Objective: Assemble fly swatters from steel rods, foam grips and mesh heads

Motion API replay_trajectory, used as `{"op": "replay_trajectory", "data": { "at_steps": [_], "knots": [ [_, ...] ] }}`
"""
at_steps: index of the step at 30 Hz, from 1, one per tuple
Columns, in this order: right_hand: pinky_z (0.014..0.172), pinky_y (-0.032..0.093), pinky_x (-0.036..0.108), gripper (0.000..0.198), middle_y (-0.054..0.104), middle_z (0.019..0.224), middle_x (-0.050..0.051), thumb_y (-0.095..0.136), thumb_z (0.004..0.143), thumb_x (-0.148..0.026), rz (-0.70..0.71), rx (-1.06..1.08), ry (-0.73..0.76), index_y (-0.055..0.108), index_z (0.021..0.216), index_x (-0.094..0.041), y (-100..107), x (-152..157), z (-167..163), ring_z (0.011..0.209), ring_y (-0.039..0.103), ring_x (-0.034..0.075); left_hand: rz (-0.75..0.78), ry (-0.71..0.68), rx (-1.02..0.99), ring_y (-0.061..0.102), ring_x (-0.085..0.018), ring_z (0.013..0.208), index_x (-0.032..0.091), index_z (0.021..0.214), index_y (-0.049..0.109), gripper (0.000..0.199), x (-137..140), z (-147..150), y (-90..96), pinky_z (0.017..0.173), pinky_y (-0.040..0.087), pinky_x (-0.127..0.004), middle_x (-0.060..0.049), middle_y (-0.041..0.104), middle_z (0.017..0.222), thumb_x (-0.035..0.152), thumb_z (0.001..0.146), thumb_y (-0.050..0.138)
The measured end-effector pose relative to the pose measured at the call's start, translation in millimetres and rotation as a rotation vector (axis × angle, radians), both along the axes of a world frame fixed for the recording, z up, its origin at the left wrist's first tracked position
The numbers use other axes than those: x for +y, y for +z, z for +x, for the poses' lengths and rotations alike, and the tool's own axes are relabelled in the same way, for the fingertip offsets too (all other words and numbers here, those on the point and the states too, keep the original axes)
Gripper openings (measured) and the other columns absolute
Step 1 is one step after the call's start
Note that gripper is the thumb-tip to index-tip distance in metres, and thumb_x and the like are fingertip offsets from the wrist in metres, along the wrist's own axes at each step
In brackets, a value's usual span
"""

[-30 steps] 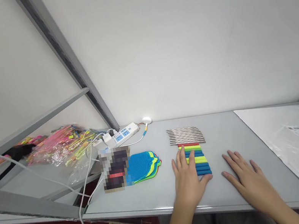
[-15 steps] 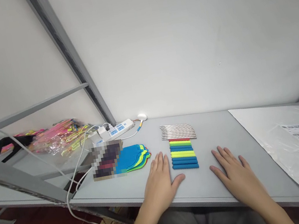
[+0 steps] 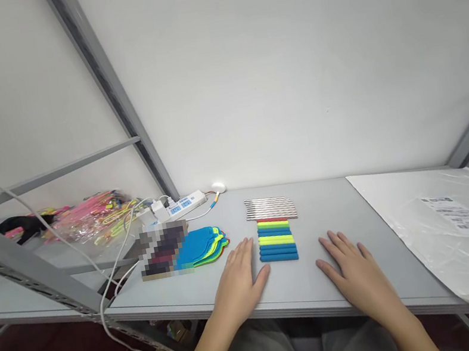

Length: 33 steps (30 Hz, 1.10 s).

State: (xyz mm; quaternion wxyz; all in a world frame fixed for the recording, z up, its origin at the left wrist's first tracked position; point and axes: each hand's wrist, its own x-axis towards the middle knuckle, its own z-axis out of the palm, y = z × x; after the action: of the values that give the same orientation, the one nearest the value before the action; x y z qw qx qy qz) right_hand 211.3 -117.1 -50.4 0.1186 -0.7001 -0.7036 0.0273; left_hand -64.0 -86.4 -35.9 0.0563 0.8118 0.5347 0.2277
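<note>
In the head view, the person's left hand [image 3: 237, 278] lies palm down at the near edge of the grey table [image 3: 311, 198], its fingers extended and close together, the thumb spread out toward the coloured sticks [image 3: 276, 242]. The thumb tip is just beside the near left corner of that row; whether it touches cannot be told. The right hand [image 3: 357, 278] also lies palm down on the table, fingers straight and slightly parted, thumb well out, a little apart from the sticks on their right. Neither hand grips anything.

The sticks lie side by side in a neat row between the hands: red at the far end, then yellow, green and blue, a yellow band in the middle, and blue nearest the person. Just beyond them is a row of thin, shiny metal rods [image 3: 270, 209], laid parallel.

Left of the left hand is a fanned stack of flat textured pieces [image 3: 201, 245], blue on top with yellow, green and red edges below, next to a pixelated item [image 3: 164, 253]. Behind these are a white power strip [image 3: 186, 206] with plugs in it and a small white round device [image 3: 218, 187]. A labelled white plastic mailer [image 3: 408, 211] covers the table's right end.
</note>
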Motion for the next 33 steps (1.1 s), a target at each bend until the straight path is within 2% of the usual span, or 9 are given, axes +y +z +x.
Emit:
{"op": "replay_trajectory", "data": {
  "at_steps": [9, 23, 29, 33],
  "knots": [
    [0.115, 0.022, 0.05, 0.063, 0.03, 0.155, 0.003, 0.025, 0.095, -0.058, 0.028, 0.007, -0.002, 0.043, 0.144, -0.022, -4, 0, 2, 0.145, 0.021, 0.024, 0.041, -0.019, -0.13, 0.041, -0.027, 0.134, 0.023, 0.127, 0.048, 0.035, -11, 0, 12.1, 0.105, 0.04, -0.044, -0.01, 0.034, 0.152, 0.034, 0.095, 0.047],
    [0.112, 0.028, 0.053, 0.06, 0.037, 0.152, 0.003, 0.032, 0.093, -0.059, 0.142, -0.038, 0.03, 0.048, 0.139, -0.025, -27, 3, 10, 0.142, 0.029, 0.027, -0.007, -0.037, -0.077, 0.039, -0.028, 0.134, 0.027, 0.121, 0.059, 0.03, -18, 1, 22.4, 0.108, 0.039, -0.047, -0.008, 0.038, 0.15, 0.03, 0.093, 0.05],
    [0.109, 0.032, 0.056, 0.064, 0.035, 0.153, 0.003, 0.031, 0.09, -0.059, 0.168, -0.055, 0.088, 0.044, 0.143, -0.024, -44, 6, 21, 0.142, 0.029, 0.029, -0.029, -0.046, -0.073, 0.039, -0.029, 0.134, 0.028, 0.119, 0.061, 0.029, -17, 0, 23.5, 0.107, 0.038, -0.049, -0.008, 0.039, 0.148, 0.029, 0.092, 0.05],
    [0.105, 0.036, 0.058, 0.065, 0.035, 0.153, 0.002, 0.038, 0.088, -0.06, 0.162, -0.069, 0.096, 0.042, 0.144, -0.029, -58, 11, 32, 0.14, 0.033, 0.032, -0.04, -0.043, -0.086, 0.041, -0.029, 0.132, 0.028, 0.117, 0.061, 0.027, -16, 0, 20.4, 0.106, 0.04, -0.049, -0.007, 0.04, 0.148, 0.027, 0.091, 0.053]
  ]
}}
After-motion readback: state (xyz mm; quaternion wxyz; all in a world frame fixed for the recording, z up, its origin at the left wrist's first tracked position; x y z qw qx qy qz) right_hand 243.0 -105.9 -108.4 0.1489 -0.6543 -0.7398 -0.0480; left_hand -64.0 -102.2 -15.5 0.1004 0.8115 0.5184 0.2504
